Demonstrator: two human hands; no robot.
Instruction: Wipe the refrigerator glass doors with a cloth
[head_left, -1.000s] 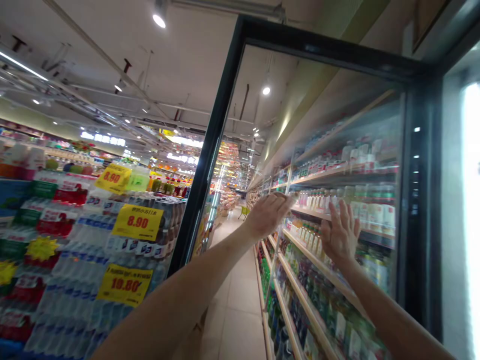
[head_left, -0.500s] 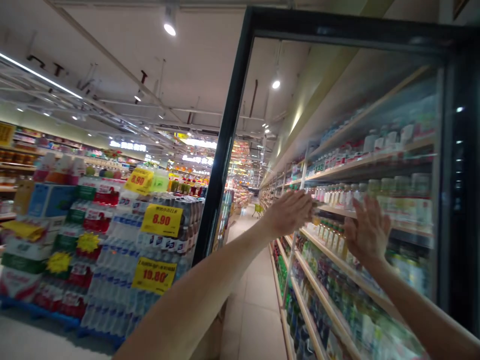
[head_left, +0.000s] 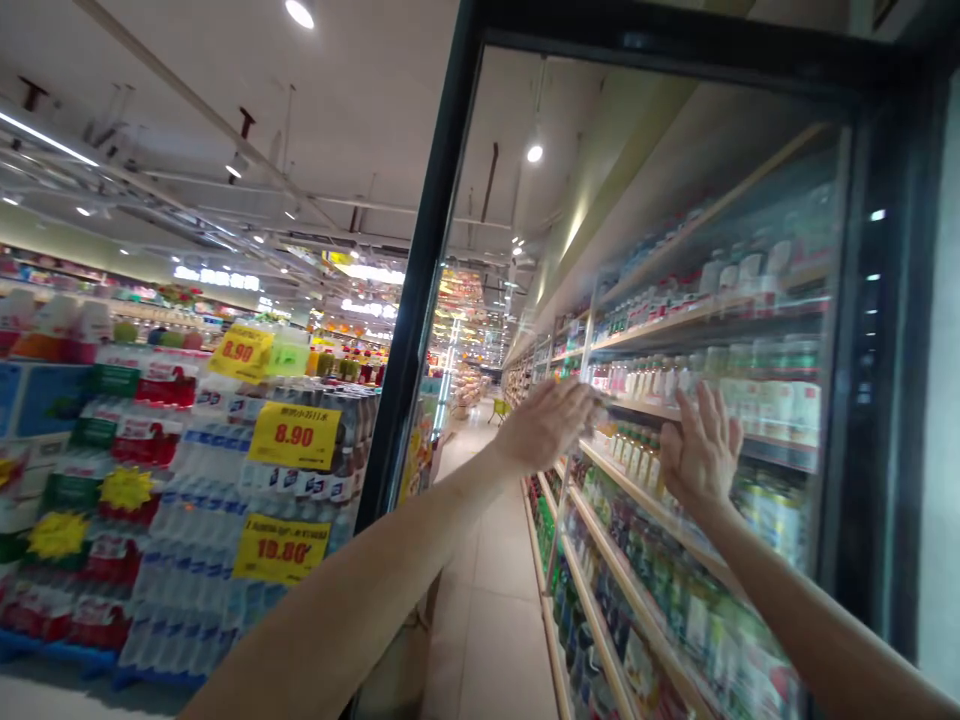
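Observation:
My left hand point(head_left: 551, 425) is stretched out across the middle of the view, fingers extended toward the right and a little blurred. To its right, my right hand point(head_left: 703, 452) is raised with its fingers upward and apart. Neither hand holds anything. Both appear in front of a glass door with a dark frame point(head_left: 420, 270); whether they touch the pane I cannot tell. Through the glass, bottles point(head_left: 776, 405) stand in rows on long shelves point(head_left: 660, 325), right behind my right hand.
Stacked bottle packs point(head_left: 180, 560) with yellow price signs point(head_left: 292, 435) stand at the left on a blue pallet point(head_left: 67, 652). A tiled aisle floor point(head_left: 487, 620) runs away beyond the pane, with a yellow-green cart point(head_left: 499, 408) far down it.
The door frame, shelves and stacked packs have shifted left in the view. Both hands have shifted left too and stay raised with fingers extended.

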